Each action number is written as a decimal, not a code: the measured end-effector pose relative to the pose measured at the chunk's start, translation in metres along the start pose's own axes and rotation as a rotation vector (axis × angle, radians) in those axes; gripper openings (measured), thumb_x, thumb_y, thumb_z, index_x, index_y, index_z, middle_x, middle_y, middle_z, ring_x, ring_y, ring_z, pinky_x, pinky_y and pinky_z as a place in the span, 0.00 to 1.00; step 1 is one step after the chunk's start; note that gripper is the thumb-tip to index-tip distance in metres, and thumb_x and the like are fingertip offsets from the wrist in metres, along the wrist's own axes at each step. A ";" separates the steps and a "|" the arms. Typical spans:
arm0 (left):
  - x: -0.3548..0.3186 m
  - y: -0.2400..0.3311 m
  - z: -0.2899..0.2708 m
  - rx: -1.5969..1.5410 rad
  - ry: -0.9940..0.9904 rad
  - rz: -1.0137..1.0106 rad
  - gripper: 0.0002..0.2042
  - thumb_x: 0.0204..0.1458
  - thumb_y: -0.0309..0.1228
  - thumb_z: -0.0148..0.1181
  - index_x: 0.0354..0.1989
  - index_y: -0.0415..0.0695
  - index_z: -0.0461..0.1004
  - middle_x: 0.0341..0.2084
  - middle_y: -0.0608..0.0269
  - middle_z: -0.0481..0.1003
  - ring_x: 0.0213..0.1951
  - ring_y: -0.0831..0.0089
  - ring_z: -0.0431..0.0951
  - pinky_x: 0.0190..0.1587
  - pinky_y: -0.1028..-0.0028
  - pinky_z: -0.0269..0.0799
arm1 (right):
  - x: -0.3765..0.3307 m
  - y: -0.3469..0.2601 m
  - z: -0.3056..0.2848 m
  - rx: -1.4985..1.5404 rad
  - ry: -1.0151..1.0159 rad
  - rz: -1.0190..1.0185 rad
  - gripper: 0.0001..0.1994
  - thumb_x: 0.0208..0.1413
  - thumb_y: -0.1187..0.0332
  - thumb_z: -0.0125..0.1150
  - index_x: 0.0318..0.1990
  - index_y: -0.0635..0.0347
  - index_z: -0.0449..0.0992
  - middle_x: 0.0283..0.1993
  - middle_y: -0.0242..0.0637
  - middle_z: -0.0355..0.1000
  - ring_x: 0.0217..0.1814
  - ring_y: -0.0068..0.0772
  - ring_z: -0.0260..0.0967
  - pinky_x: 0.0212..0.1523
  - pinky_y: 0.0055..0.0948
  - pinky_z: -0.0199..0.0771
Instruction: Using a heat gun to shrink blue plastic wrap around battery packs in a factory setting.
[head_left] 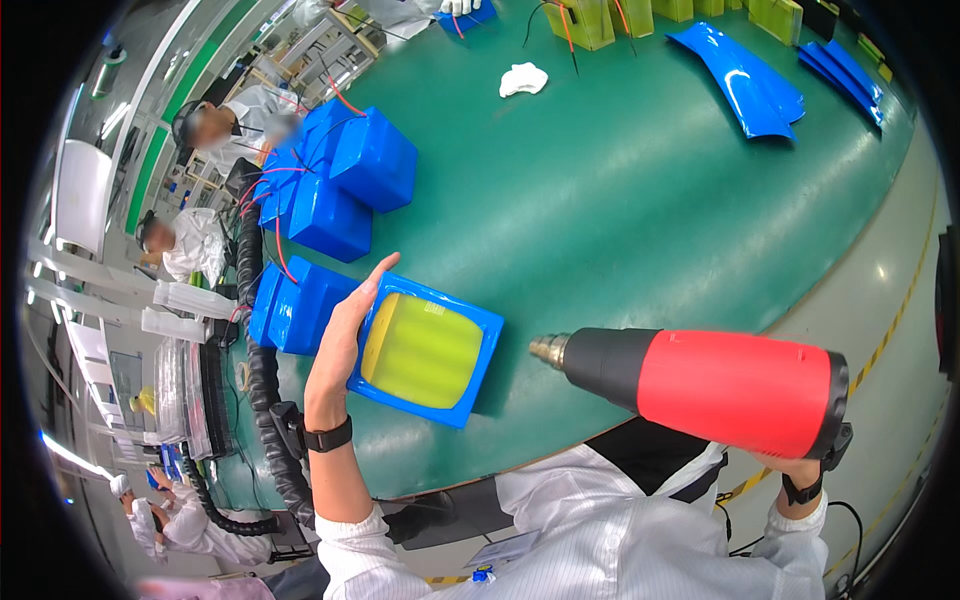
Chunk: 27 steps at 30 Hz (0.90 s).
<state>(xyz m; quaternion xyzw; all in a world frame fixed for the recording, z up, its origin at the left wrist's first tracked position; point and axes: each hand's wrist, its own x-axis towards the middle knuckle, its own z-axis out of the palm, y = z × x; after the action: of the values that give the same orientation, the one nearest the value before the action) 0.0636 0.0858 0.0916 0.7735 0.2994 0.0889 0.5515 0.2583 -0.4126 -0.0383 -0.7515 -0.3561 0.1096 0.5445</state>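
Note:
A block-shaped battery pack (425, 350) in a glossy blue sleeve stands on the green table, its yellow-green end face framed by the blue rim. Along its left side lies my left hand (343, 345), fingers stretched out and flat against the blue wall. My right hand (790, 468) is mostly hidden beneath a red and black heat gun (735, 390), which it holds. The gun's metal nozzle (549, 349) points left toward the pack, with a gap between them.
Several blue-wrapped packs (330, 215) with red and black wires crowd the left. A black corrugated hose (262, 380) runs beside them. Blue film sleeves (745, 85), a crumpled white cloth-like piece (522, 79) and yellow-green packs (580, 25) lie farther back. Co-workers (195, 240) sit at left.

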 end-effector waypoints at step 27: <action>-0.003 -0.013 0.000 -0.076 0.016 -0.023 0.28 0.70 0.45 0.41 0.71 0.39 0.61 0.45 0.69 0.75 0.48 0.79 0.72 0.59 0.77 0.62 | 0.034 -0.048 0.012 0.110 -0.059 0.090 0.21 0.49 0.58 0.70 0.49 0.58 0.79 0.50 0.42 0.77 0.52 0.51 0.74 0.52 0.48 0.71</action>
<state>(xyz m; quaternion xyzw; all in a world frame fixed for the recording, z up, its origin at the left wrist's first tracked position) 0.0565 0.0865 0.0808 0.7479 0.3090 0.1001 0.5790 0.2563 -0.3745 0.0075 -0.7320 -0.3314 0.1753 0.5688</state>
